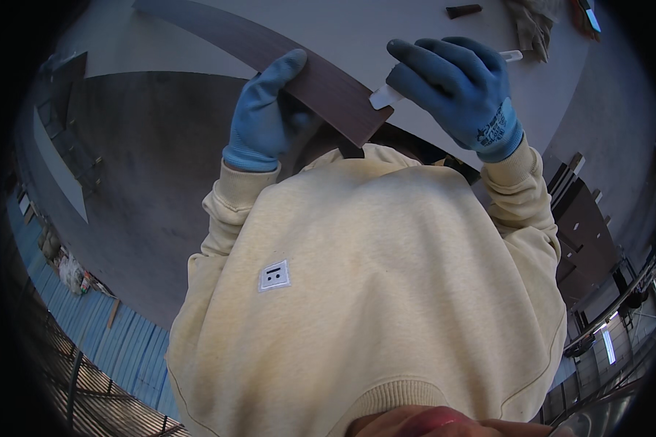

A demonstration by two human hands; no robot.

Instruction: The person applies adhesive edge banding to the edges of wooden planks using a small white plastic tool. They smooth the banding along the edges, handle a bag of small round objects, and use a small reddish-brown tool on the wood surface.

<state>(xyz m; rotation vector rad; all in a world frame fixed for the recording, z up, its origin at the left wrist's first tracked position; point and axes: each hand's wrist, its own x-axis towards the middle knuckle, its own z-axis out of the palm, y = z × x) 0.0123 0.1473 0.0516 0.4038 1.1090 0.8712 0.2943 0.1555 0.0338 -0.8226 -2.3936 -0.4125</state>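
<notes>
L hand (266, 116): closed on dark strip (270, 54) nr end | R hand (463, 91): closed on white scraper (386, 96), tip touching strip end | surface (386, 29) beneath

Dark wood-grain strip (299, 69): matt laminate look, smooth face. White scraper (388, 95): plain matt plastic; both gloves, left hand (266, 116) and right hand (459, 91), are blue knit cloth with a matt rubbery coating. Cream sweatshirt (372, 291): soft fleecy cloth; pale worktop (415, 22): smooth, matt.

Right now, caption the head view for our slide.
Gloved left hand steadies a dark strip while the right hand holds a white scraper at its end.
</notes>
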